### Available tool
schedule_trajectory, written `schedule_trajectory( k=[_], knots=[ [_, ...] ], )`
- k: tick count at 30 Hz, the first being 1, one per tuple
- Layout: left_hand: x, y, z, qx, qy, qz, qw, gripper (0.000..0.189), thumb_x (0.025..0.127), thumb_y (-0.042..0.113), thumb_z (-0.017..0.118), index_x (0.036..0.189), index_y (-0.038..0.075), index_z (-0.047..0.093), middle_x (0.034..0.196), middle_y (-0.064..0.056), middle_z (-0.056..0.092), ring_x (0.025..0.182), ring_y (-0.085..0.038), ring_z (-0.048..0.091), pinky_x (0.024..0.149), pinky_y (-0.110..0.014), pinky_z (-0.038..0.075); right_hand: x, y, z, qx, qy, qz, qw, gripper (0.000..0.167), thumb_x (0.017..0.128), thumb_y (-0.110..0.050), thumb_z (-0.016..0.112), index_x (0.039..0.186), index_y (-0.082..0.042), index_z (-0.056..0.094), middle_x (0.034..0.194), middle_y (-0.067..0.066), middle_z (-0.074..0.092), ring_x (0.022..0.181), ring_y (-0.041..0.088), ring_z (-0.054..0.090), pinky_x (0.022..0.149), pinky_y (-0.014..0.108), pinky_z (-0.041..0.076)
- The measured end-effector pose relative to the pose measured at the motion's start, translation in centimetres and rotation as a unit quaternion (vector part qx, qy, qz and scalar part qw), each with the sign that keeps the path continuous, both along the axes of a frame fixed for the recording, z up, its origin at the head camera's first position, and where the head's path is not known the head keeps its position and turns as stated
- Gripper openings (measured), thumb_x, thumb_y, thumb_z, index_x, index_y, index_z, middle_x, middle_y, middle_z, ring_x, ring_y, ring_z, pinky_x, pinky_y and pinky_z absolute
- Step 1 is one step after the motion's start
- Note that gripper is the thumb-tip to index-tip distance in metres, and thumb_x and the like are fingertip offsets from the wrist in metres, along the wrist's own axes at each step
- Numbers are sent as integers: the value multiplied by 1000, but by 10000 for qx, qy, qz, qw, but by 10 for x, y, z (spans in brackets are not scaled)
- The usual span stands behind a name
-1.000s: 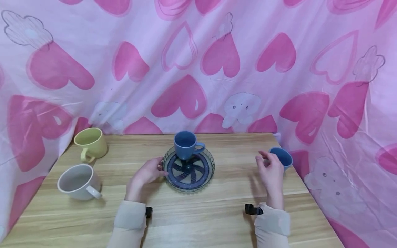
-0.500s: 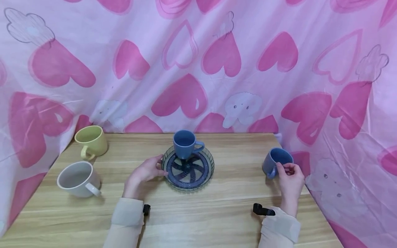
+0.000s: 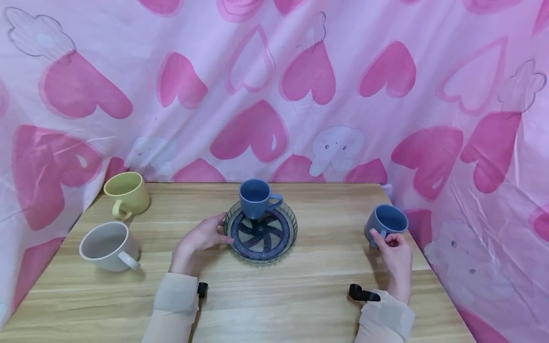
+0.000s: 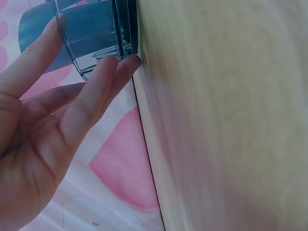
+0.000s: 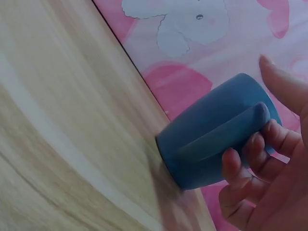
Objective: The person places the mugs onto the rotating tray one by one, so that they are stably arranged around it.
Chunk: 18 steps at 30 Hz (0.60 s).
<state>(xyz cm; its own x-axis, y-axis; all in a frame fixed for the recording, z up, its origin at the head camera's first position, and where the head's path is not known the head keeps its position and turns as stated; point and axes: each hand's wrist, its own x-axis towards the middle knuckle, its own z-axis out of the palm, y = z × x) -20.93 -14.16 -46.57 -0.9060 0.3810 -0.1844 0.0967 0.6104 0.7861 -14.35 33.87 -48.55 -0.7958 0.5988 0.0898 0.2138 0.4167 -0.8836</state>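
Observation:
In the head view, my left hand (image 3: 207, 236) touches the left side of a round clear dish (image 3: 293, 231) with a dark blue pinwheel-patterned base. Its thumb is at the rim and its fingers reach along the wall, as the left wrist view shows. A blue mug (image 3: 254, 200) stands upright at the far part of the dish, handle to the right. At the table's right edge, my right hand (image 3: 395, 257) is beside a second blue mug (image 3: 388, 220). In the right wrist view, bent fingertips are against this mug's handle (image 5: 226, 132), while the thumb stands apart from it.
On the left side of the wooden table (image 3: 266, 305) stand a yellow mug (image 3: 133, 197) and, nearer, a wide white mug (image 3: 113, 257). A pink heart-print cloth (image 3: 249, 133) hangs behind the table and along its sides.
My right hand has moved right and toward me from beside the right blue mug's left side to its handle, now at the mug's near side. The left hand stays at the dish.

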Motion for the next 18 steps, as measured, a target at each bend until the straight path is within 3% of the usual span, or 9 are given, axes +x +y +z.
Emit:
schedule_trajectory(
  k=[4,10,18],
  knots=[
    [0,1,-1,45,-47,-11,10000,87,85,10,77,150,-9,23,135,-30,50,121,-40,53,103,-50,42,5,5,-2,-194,-247,202,9993,43,87,-40,74,96,-4,52,76,-4,53,66,9,54,58,17,46],
    [0,0,0,-39,68,-50,10000,84,84,10,77,149,-9,27,127,-28,57,116,-38,56,98,-49,46,6,8,3,-651,-388,349,9965,38,90,-34,72,102,-2,54,74,-4,60,60,13,61,51,24,51],
    [3,-3,2,98,-79,51,9999,85,86,10,76,150,-7,24,135,-28,51,117,-37,57,100,-48,46,10,14,6,-998,-280,419,9937,24,93,-14,67,102,5,55,72,-1,64,52,13,63,51,25,56]
  ],
)
